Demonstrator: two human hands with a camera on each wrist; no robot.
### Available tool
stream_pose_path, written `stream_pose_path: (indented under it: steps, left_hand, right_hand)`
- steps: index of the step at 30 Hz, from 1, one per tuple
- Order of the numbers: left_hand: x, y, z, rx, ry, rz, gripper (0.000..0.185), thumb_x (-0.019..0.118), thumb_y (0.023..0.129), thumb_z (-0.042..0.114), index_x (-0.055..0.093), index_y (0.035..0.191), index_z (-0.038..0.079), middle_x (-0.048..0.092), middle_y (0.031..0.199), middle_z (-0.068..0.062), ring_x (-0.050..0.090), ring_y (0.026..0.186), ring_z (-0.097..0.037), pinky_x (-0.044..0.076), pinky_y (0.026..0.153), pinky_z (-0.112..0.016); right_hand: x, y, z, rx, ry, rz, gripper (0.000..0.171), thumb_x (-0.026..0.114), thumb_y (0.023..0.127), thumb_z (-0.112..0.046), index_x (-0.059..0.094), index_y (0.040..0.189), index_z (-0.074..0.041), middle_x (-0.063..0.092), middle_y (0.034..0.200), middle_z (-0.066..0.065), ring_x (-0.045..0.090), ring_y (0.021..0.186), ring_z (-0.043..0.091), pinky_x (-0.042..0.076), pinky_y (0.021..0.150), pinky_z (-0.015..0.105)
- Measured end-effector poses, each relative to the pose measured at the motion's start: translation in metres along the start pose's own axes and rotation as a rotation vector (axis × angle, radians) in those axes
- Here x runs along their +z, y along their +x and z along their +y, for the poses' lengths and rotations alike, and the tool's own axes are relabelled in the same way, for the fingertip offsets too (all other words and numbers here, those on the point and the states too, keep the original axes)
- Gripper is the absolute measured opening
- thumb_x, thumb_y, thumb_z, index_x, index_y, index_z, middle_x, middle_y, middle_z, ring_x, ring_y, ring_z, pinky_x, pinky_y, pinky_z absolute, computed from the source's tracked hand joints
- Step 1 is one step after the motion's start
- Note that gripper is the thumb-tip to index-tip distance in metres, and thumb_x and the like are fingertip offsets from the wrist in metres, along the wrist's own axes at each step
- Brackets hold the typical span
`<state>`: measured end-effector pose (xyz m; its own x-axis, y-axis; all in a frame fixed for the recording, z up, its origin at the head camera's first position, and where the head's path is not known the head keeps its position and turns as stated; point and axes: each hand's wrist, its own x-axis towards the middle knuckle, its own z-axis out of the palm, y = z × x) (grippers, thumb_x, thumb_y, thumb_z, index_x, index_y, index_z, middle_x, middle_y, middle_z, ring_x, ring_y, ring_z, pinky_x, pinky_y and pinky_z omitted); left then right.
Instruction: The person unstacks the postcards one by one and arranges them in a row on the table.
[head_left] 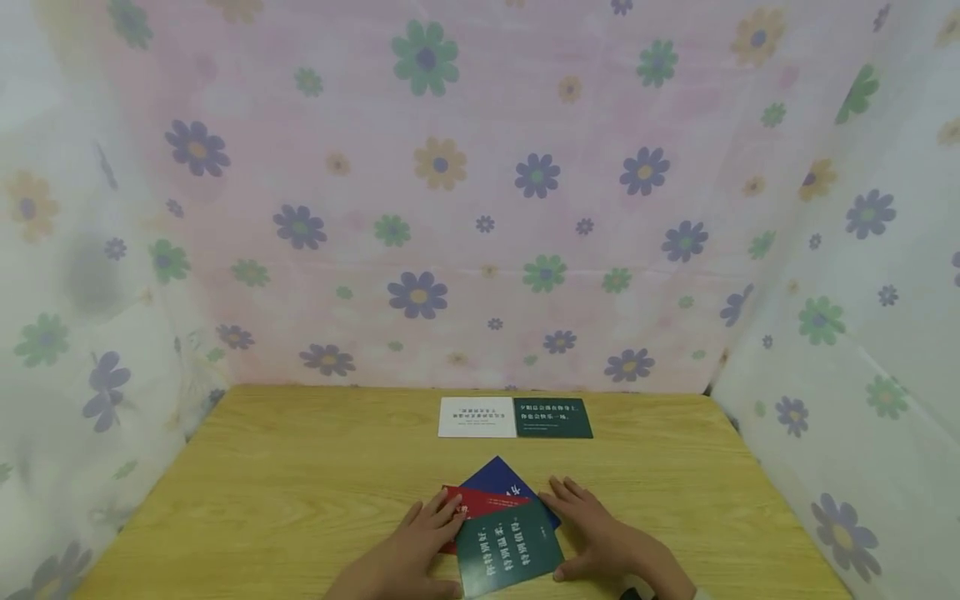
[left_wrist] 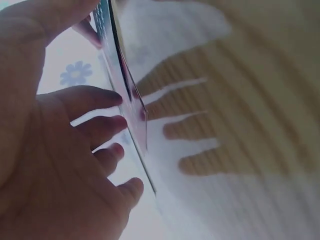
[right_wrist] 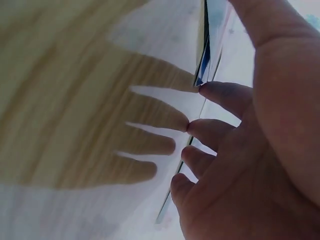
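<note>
Three overlapping cards lie near the front of the wooden table (head_left: 300, 467): a dark green card (head_left: 510, 546) on top, a red card (head_left: 480, 504) under it and a blue card (head_left: 498, 479) behind. My left hand (head_left: 420, 542) lies flat with straight fingers touching the pile's left edge (left_wrist: 132, 100). My right hand (head_left: 592, 529) lies flat on the right side, its fingertips (right_wrist: 200, 125) against the card edges (right_wrist: 205, 55). Farther back a white card (head_left: 477, 417) and a dark green card (head_left: 553, 417) lie side by side.
Flowered cloth (head_left: 450, 192) hangs as walls behind the table and on both sides. Bare wood stretches left and right of the cards.
</note>
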<state>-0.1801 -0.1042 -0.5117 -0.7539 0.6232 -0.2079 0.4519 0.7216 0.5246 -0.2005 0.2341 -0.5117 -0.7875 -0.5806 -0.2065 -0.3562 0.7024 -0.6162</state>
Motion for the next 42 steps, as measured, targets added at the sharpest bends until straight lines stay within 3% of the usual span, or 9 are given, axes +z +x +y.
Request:
stream_pose_path:
  steps: [5, 12, 21, 27, 35, 42]
  left_hand:
    - [0.004, 0.0, 0.004, -0.039, 0.064, -0.011, 0.093, 0.074, 0.084, 0.06, 0.044, 0.155, 0.009, 0.035, 0.164, -0.012, 0.021, 0.155, -0.039, 0.022, 0.122, -0.064]
    - [0.007, 0.0, 0.002, -0.078, 0.073, -0.006, 0.092, 0.076, 0.082, 0.059, 0.046, 0.153, 0.01, 0.036, 0.164, -0.011, 0.021, 0.155, -0.038, 0.022, 0.122, -0.064]
    - [0.007, -0.002, 0.004, -0.118, 0.003, -0.011, 0.094, 0.08, 0.079, 0.054, 0.046, 0.153, 0.009, 0.036, 0.164, -0.012, 0.019, 0.154, -0.042, 0.017, 0.123, -0.065]
    - [0.009, -0.003, 0.003, -0.108, -0.023, -0.005, 0.091, 0.08, 0.081, 0.05, 0.046, 0.153, 0.007, 0.034, 0.164, -0.014, 0.015, 0.154, -0.045, 0.016, 0.123, -0.066]
    - [0.011, -0.008, 0.004, -0.14, -0.051, 0.006, 0.09, 0.079, 0.08, 0.051, 0.045, 0.155, 0.014, 0.033, 0.166, -0.008, 0.015, 0.155, -0.042, 0.014, 0.123, -0.066]
    - [0.006, -0.019, 0.006, -0.15, -0.121, 0.022, 0.09, 0.081, 0.079, 0.049, 0.045, 0.155, 0.02, 0.034, 0.166, -0.005, 0.012, 0.156, -0.04, 0.011, 0.123, -0.066]
  right_hand:
    - [0.005, -0.003, -0.003, 0.032, -0.004, 0.004, 0.095, 0.084, 0.08, -0.049, 0.039, 0.158, -0.02, 0.023, 0.168, 0.014, 0.012, 0.154, 0.046, 0.019, 0.118, 0.072]
    - [0.012, -0.007, -0.01, 0.094, 0.016, 0.004, 0.091, 0.083, 0.08, -0.048, 0.041, 0.157, -0.022, 0.025, 0.168, 0.011, 0.013, 0.155, 0.044, 0.022, 0.118, 0.07]
    - [0.015, -0.015, -0.017, 0.07, -0.006, 0.016, 0.091, 0.083, 0.081, -0.05, 0.042, 0.156, -0.018, 0.027, 0.168, 0.01, 0.015, 0.154, 0.043, 0.025, 0.118, 0.068]
    - [0.016, -0.02, -0.02, 0.074, -0.03, 0.048, 0.096, 0.086, 0.075, -0.052, 0.044, 0.154, -0.016, 0.028, 0.168, 0.009, 0.017, 0.154, 0.041, 0.029, 0.118, 0.064]
    - [0.017, -0.026, -0.02, 0.003, -0.072, 0.107, 0.103, 0.089, 0.072, -0.051, 0.043, 0.154, -0.011, 0.029, 0.166, 0.014, 0.02, 0.153, 0.042, 0.028, 0.118, 0.064]
    - [0.018, -0.032, -0.028, 0.04, -0.058, 0.102, 0.099, 0.086, 0.071, -0.06, 0.046, 0.151, -0.019, 0.031, 0.166, 0.009, 0.022, 0.152, 0.04, 0.033, 0.115, 0.066]
